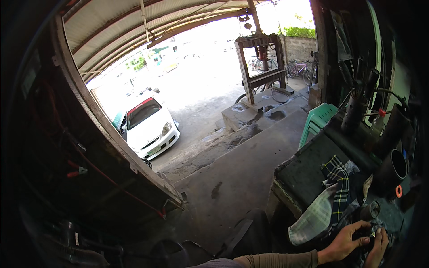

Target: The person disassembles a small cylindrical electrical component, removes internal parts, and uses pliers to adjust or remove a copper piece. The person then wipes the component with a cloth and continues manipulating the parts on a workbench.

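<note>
At the lower right, my left hand (344, 241) reaches in with fingers curled around a small dark, shiny part (373, 230) that I cannot make out clearly. My right hand (376, 250) is at the same part, thumb upward and fingers pressed to it. Just beyond my fingers is a short metal cylinder (370, 211). A pale checked cloth (308, 223) and a dark plaid cloth (337, 183) lie on the bench (297, 178) beside my left hand.
The bench holds pipes (355, 102), a black cylinder (388, 174) and a bottle (377, 123). Green chairs (315, 123) stand behind it. A post (71, 85) edges the opening, toward a concrete step (237, 165), a press frame (261, 80) and a white car (152, 129).
</note>
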Motion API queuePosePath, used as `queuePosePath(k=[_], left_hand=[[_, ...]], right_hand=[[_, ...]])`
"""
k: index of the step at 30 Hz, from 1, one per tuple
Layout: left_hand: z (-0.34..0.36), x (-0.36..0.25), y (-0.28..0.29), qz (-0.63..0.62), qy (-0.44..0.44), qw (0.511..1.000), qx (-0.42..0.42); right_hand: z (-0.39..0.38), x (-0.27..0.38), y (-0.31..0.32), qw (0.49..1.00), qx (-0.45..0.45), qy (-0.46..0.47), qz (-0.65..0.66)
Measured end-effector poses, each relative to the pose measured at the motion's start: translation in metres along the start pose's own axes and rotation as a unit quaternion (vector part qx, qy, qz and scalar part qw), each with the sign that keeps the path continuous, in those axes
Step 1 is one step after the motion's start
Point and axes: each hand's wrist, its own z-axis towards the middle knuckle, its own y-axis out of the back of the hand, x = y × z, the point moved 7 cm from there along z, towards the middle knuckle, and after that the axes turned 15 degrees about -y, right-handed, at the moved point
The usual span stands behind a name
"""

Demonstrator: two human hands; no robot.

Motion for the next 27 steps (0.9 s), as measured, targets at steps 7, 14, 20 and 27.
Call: queuePosePath(k=[7,14,20,27], left_hand=[[0.000,-0.008,0.001,-0.022,-0.002,1.000,-0.016],[-0.001,-0.010,0.000,-0.031,0.004,0.999,-0.013],[-0.001,-0.004,0.000,-0.002,-0.006,1.000,-0.004],[-0.002,-0.006,0.003,0.011,-0.006,1.000,-0.007]], right_hand=[[-0.001,-0.002,0.002,0.999,0.043,0.019,0.010],[0.001,-0.006,0.004,0.999,0.036,0.002,0.011],[0.003,-0.007,0.003,0.999,0.015,0.024,-0.036],[-0.009,0.011,-0.001,0.999,0.041,0.001,0.032]])
